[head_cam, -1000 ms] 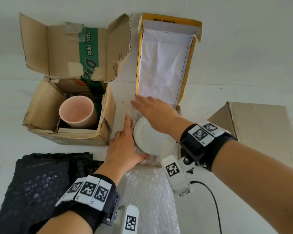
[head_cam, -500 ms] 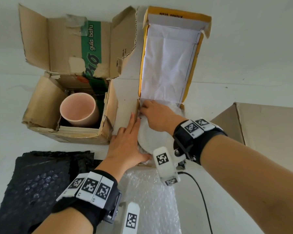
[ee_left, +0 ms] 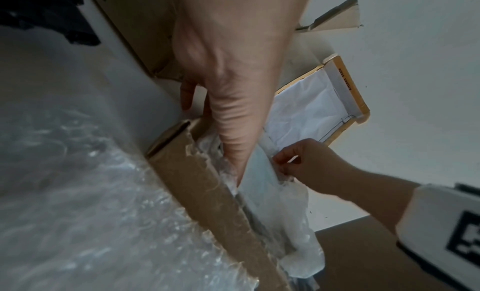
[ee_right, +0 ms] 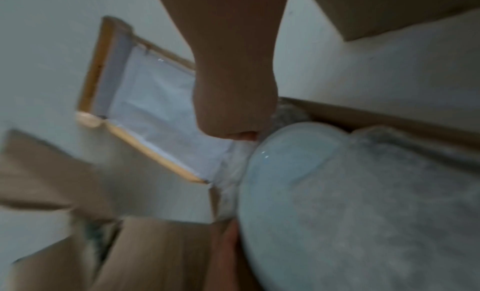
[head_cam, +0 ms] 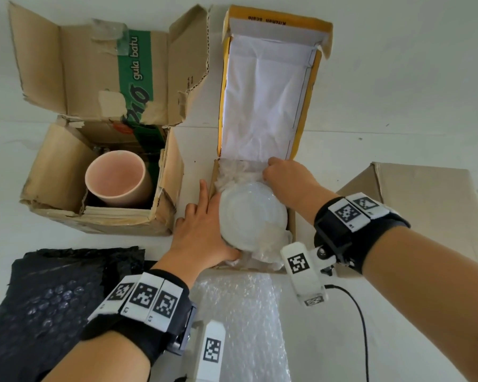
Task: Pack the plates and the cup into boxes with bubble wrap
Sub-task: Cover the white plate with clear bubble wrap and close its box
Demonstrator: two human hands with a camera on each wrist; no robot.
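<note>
A white plate [head_cam: 251,213] lies on crumpled clear bubble wrap [head_cam: 232,172] inside the yellow-edged box [head_cam: 262,100], whose lid stands up. My left hand [head_cam: 202,230] rests over the box's left wall. Its fingers are straight outside the wall and its thumb reaches down beside the plate [ee_left: 259,178]. My right hand [head_cam: 284,177] is curled at the plate's far edge and pinches the wrap there [ee_left: 280,162]. The right wrist view is blurred: a fist [ee_right: 233,110] beside the plate [ee_right: 298,172]. A pink cup [head_cam: 116,180] stands in the worn cardboard box [head_cam: 53,175] to the left.
A black bubble-wrap sheet [head_cam: 53,299] lies at the near left. A clear bubble-wrap sheet [head_cam: 246,312] lies in front of the plate's box. A closed cardboard box [head_cam: 425,210] sits on the right, and a black cable [head_cam: 362,326] runs from my right wrist.
My right hand left the top of the plate, went to the box's far left corner, then to the far right, now pinching wrap. The plate shows uncovered. My left hand stayed.
</note>
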